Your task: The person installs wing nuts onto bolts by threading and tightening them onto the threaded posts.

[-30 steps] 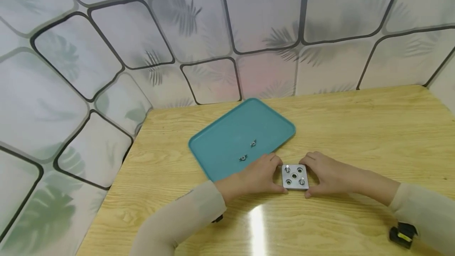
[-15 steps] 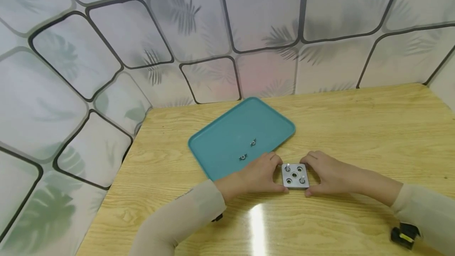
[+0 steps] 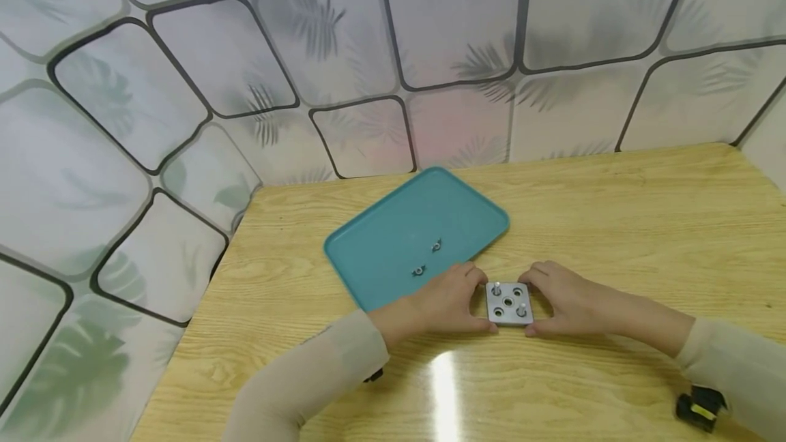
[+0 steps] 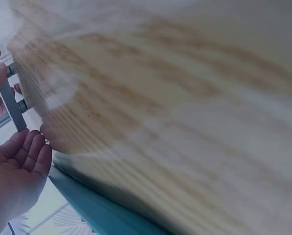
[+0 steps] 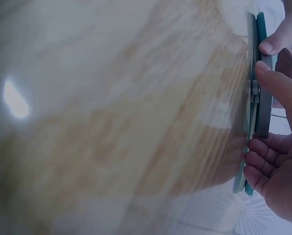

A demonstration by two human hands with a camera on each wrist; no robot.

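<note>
A square silver metal plate point(image 3: 508, 314) lies level between my two hands in the head view. Bolts rise through two opposite corners, the far-left bolt point(image 3: 497, 288) and the near-right bolt point(image 3: 521, 310); the centre and other corners show ringed holes. My left hand point(image 3: 448, 302) grips the plate's left edge with thumb at the near corner and fingers at the far one. On the opposite edge, my right hand point(image 3: 561, 302) holds it likewise. Seen edge-on in the left wrist view, the plate point(image 4: 12, 105) has bolt heads point(image 4: 22, 105) between it and the table.
A teal tray point(image 3: 393, 224) lies slantwise behind my left hand. Two small winged metal pieces, resembling wing nuts, sit in it: one nearer point(image 3: 419, 271), one farther point(image 3: 437, 245). The wooden table point(image 3: 645, 224) meets a patterned wall covering point(image 3: 460, 121) at the back and left.
</note>
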